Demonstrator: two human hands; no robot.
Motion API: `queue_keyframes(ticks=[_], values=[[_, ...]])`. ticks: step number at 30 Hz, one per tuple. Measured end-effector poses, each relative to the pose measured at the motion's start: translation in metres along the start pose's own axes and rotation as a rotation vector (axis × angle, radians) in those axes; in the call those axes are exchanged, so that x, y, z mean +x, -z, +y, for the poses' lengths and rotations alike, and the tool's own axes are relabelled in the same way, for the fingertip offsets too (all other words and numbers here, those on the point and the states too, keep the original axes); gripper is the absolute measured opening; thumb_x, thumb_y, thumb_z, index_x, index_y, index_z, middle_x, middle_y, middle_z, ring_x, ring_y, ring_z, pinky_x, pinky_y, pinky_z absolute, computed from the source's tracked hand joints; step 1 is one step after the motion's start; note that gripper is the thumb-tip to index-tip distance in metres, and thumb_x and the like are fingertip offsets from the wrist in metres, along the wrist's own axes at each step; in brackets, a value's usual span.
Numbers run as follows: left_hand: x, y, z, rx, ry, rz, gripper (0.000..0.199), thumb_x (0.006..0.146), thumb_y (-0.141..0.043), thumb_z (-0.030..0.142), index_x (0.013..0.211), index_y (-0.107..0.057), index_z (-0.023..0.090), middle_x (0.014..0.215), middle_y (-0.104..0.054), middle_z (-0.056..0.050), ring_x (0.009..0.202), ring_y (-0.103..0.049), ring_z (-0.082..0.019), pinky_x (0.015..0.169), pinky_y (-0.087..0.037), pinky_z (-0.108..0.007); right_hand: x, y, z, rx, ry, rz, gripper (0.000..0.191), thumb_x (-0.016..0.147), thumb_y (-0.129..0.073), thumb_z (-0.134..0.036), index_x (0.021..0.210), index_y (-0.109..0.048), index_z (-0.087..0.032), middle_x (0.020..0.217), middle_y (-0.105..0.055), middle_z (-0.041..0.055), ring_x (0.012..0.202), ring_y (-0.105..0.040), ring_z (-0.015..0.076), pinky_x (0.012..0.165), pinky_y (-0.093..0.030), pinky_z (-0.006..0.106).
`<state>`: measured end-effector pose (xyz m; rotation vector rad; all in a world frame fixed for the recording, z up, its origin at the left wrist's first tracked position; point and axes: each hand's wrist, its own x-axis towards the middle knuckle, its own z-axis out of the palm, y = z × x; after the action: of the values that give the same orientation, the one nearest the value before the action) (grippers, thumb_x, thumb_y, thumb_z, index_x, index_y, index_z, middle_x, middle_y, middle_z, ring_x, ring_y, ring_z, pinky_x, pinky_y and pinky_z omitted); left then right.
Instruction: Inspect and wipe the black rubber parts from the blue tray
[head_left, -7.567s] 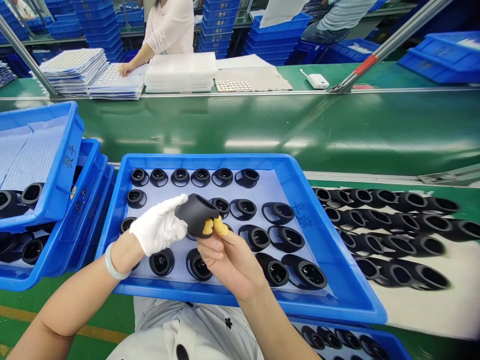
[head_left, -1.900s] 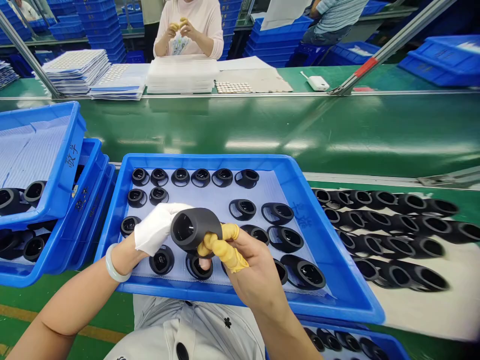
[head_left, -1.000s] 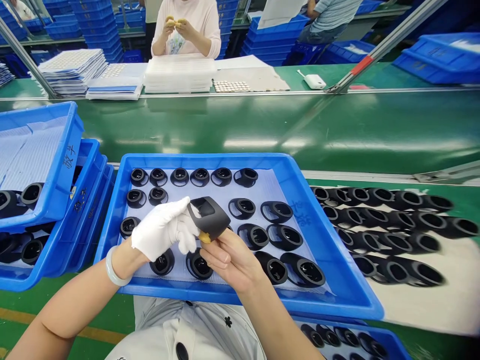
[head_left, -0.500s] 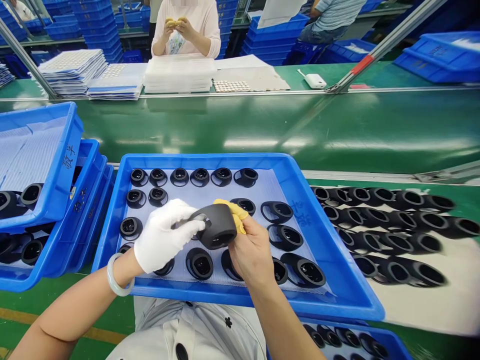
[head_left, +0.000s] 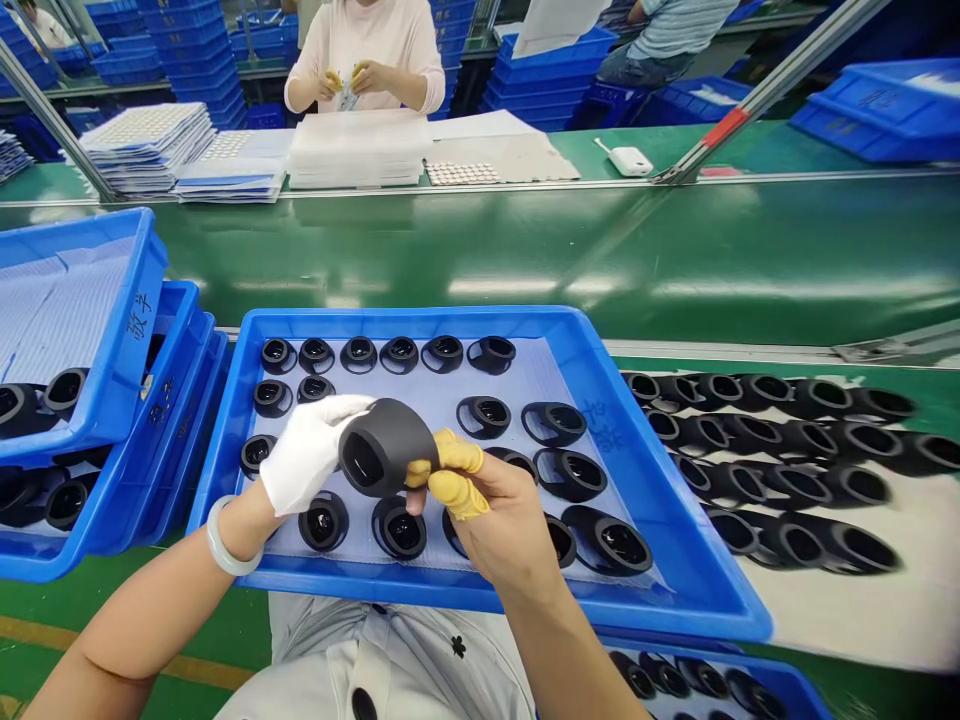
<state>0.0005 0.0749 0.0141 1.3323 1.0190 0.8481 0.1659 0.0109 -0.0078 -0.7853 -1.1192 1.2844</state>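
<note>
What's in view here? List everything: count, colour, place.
Blue plastic tray: 1, blue, directly before the person, lined with a pale sheet.
Black moulded parts: about 18, black, in rows in that tray.
Stacked trays: about 3, blue, at left, holding more black parts.
Loose parts: over a dozen, black, on a white sheet at right.
Conveyor belt: 1, green, across the middle.
Clear tray stack: 1, translucent, beyond the belt.
Co-workers: 2, pink top and striped shirt, far side.
Left hand: 1, white glove, gripping a black part.
Right hand: 1, bare, yellow finger cots, gripping that part.
</note>
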Motion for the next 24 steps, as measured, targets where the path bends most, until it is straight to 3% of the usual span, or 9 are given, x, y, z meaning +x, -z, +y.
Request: queue_keyframes(ticks=[4,9,13,19,24], values=[[0.004,0.001,-0.004,-0.128,0.047,-0.139,0.022,0.072,-0.065,0.035,0.078,-0.07,0.015,0.075,-0.069,-0.004,0.072,-0.062,-0.019,0.066,-0.051,-0.028,-0.001,-0.005,-0.004,0.097,-0.061,-0.018,0.011,0.087,-0.064,-0.034,0.087,-0.072,-0.027,0.075,-0.063,-0.0011,0.054,-0.057,0.0089,0.056,-0.047,0.024],[0.003,0.0,-0.007,-0.092,0.044,-0.158,0.019,0.073,-0.064,0.031,0.063,-0.06,0.015,0.059,-0.06,-0.001,0.056,-0.053,-0.014,0.054,-0.045,-0.026,0.0,-0.009,-0.009,0.152,-0.11,-0.003,0.016,0.087,-0.064,-0.036,0.083,-0.071,-0.022,0.072,-0.063,0.0003,0.051,-0.058,0.0103,0.052,-0.047,0.025],[0.002,0.0,-0.01,-0.117,0.089,-0.214,0.025,0.077,-0.061,0.035,0.062,-0.058,0.016,0.051,-0.055,-0.001,0.047,-0.049,-0.013,0.05,-0.042,-0.027,0.002,-0.011,-0.01,0.24,-0.176,0.04,0.024,0.083,-0.067,-0.039,0.072,-0.066,-0.018,0.065,-0.06,0.0001,0.046,-0.056,0.0107,0.046,-0.045,0.024],[-0.001,0.0,-0.004,-0.26,0.124,-0.139,0.026,0.08,-0.06,0.042,0.071,-0.059,0.018,0.054,-0.056,0.0,0.045,-0.05,-0.012,0.046,-0.036,-0.024,0.005,-0.008,-0.006,0.23,-0.251,0.217,0.028,0.079,-0.069,-0.043,0.071,-0.061,-0.017,0.063,-0.058,-0.0006,0.047,-0.055,0.0103,0.048,-0.046,0.023],[-0.001,-0.001,0.0,-0.314,0.136,-0.145,0.027,0.083,-0.059,0.039,0.069,-0.056,0.016,0.051,-0.056,0.0,0.046,-0.051,-0.011,0.049,-0.037,-0.023,0.006,-0.006,0.0,0.176,-0.279,0.263,0.028,0.082,-0.066,-0.042,0.071,-0.059,-0.017,0.058,-0.057,-0.0009,0.049,-0.053,0.0108,0.048,-0.045,0.022]])
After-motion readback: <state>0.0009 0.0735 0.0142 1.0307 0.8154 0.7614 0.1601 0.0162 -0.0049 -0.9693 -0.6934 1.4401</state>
